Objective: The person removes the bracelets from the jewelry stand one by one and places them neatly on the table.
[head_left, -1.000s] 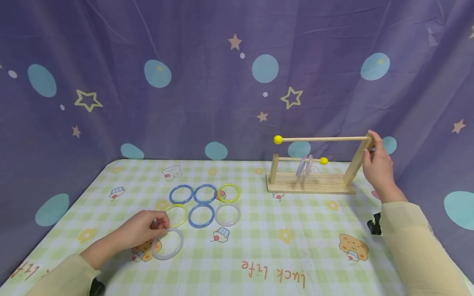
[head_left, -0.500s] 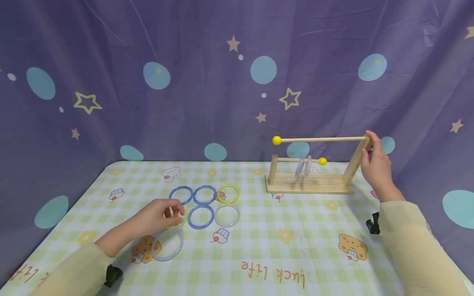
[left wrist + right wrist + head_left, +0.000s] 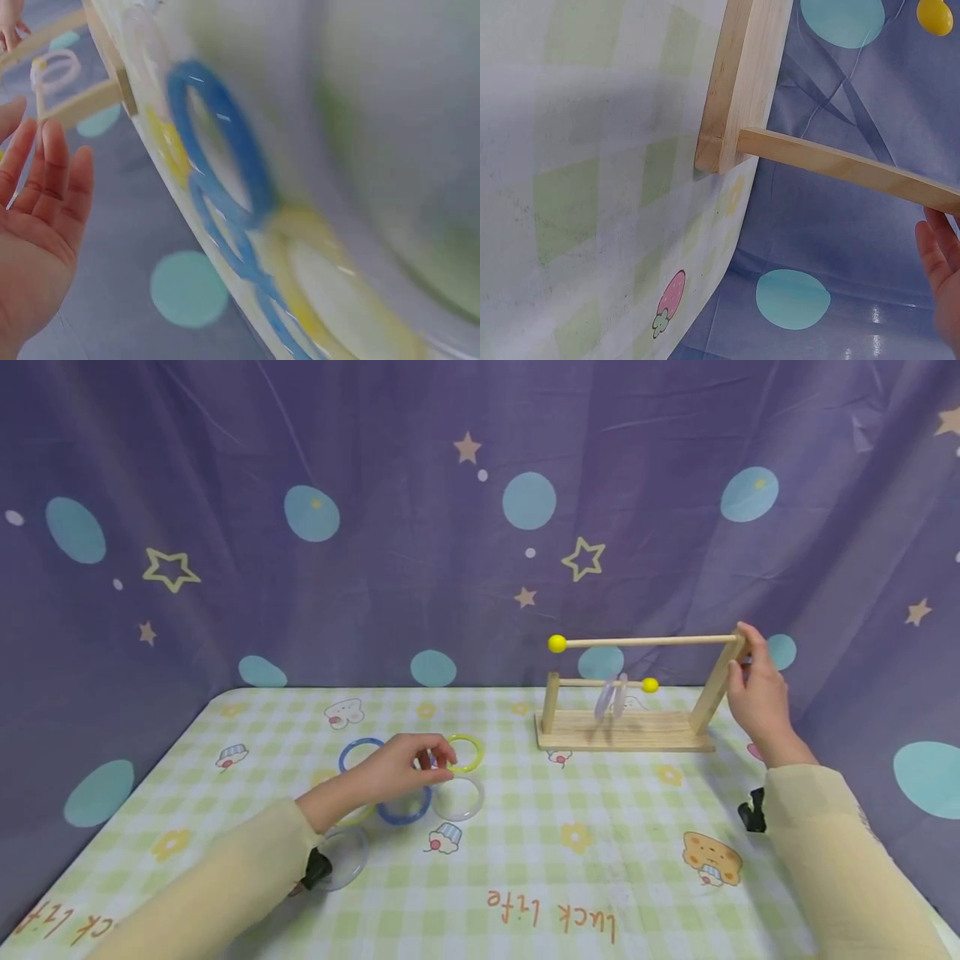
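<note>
My left hand (image 3: 401, 764) hovers over the flat rings with loosely bent fingers and holds nothing. Its fingertips overlap the edge of the far yellow ring (image 3: 467, 768). Beneath the hand lie blue rings (image 3: 360, 742), one mostly hidden; a pale ring (image 3: 459, 819) lies at their right. A nearer yellow ring (image 3: 300, 315) and a clear ring (image 3: 366, 856) are partly covered by the arm. At the right, my right hand (image 3: 761, 697) grips the top of the tall post of a wooden ring stand (image 3: 626, 742), thumb in front. Two pale rings (image 3: 620, 697) hang on its lower rod.
Yellow balls cap the upper rod (image 3: 652, 642) and the lower rod, the upper one pointing left. A checked tablecloth (image 3: 525, 843) covers the table. Behind it hangs a purple curtain (image 3: 390, 602) with stars and spots.
My left hand has moved right and away from me, from beside the clear ring across to the far yellow ring. The right hand stays on the stand's post.
</note>
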Tool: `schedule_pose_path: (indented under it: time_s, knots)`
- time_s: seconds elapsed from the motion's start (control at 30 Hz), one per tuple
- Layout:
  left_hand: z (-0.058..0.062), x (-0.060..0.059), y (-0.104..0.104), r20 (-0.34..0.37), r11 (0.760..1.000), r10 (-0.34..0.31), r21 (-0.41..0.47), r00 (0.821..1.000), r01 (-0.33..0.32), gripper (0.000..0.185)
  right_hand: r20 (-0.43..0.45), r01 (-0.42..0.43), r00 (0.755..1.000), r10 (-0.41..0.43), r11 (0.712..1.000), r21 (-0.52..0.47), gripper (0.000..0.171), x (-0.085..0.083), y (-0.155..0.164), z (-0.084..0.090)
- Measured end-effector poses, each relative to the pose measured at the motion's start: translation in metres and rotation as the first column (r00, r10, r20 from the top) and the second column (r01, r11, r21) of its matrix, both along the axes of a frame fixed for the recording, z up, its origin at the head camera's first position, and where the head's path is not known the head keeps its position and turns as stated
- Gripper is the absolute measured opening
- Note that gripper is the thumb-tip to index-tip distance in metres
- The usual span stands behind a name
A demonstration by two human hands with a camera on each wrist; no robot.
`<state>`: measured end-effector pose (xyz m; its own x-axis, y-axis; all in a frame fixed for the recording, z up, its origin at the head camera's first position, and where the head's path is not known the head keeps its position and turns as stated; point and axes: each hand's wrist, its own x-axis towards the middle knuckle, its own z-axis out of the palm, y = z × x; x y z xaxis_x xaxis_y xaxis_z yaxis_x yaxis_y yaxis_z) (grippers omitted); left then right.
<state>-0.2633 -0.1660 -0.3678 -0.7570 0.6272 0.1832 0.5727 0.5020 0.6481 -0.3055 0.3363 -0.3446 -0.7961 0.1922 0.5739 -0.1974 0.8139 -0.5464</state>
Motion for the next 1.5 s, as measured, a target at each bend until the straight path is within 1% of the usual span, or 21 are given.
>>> schedule_pose_path:
  time_s: [0.1, 0.2, 0.3, 0.57, 0.7, 0.83, 0.9, 1.0, 1.1, 1.17, 1.33, 1.5]
  knots:
    - [0.005, -0.007, 0.021, 0.019, 0.999, -0.013, 0.035, 1.0, 0.012, 0.012, -0.006, 0.001, 1.0, -0.001, 1.0, 0.001, 0.054, 0.0, 0.0, 0.0]
    - [0.009, -0.014, 0.042, 0.022, 0.998, -0.028, 0.062, 0.999, 0.027, 0.011, -0.008, 0.002, 1.0, -0.002, 1.0, 0.001, 0.054, 0.0, 0.0, 0.001]
    - [0.012, -0.02, 0.063, 0.026, 0.997, -0.04, 0.074, 0.999, 0.038, 0.011, -0.004, 0.001, 1.0, -0.001, 1.0, 0.0, 0.054, 0.0, 0.001, 0.001]
    - [0.014, -0.03, 0.117, 0.031, 0.99, -0.063, 0.128, 0.998, 0.059, 0.011, -0.024, 0.006, 1.0, -0.006, 1.0, -0.001, 0.054, 0.0, 0.002, 0.002]
    - [0.015, -0.033, 0.139, 0.042, 0.984, -0.083, 0.16, 0.996, 0.075, 0.013, -0.026, 0.002, 1.0, -0.002, 1.0, -0.003, 0.054, 0.001, 0.003, 0.0]
    - [0.016, -0.031, 0.158, 0.068, 0.978, -0.095, 0.195, 0.993, 0.08, 0.017, -0.022, 0.001, 1.0, -0.001, 1.0, -0.006, 0.055, 0.002, 0.003, -0.001]
    - [0.015, -0.031, 0.166, 0.072, 0.974, -0.092, 0.215, 0.993, 0.075, 0.016, -0.019, 0.002, 1.0, -0.002, 1.0, -0.005, 0.054, 0.002, 0.003, -0.001]
    - [0.012, -0.031, 0.176, 0.108, 0.967, -0.085, 0.25, 0.991, 0.056, 0.016, -0.017, 0.006, 1.0, -0.006, 1.0, -0.005, 0.054, 0.001, 0.002, -0.001]
    - [0.006, -0.032, 0.187, 0.144, 0.957, -0.075, 0.287, 0.987, 0.031, 0.018, -0.014, 0.009, 1.0, -0.009, 1.0, -0.005, 0.054, 0.001, 0.002, -0.001]
    - [0.003, -0.032, 0.194, 0.156, 0.953, -0.06, 0.302, 0.986, 0.01, 0.02, -0.014, 0.01, 1.0, -0.01, 1.0, -0.007, 0.054, 0.0, 0.001, -0.001]
    - [-0.005, -0.034, 0.211, 0.138, 0.941, -0.01, 0.336, 0.99, -0.037, 0.021, -0.03, 0.001, 1.0, -0.001, 1.0, -0.006, 0.054, -0.001, 0.0, -0.001]
    - [-0.01, -0.036, 0.222, 0.142, 0.926, 0.046, 0.366, 0.989, -0.095, 0.025, -0.037, -0.004, 0.999, 0.004, 1.0, -0.003, 0.054, -0.001, 0.0, -0.002]
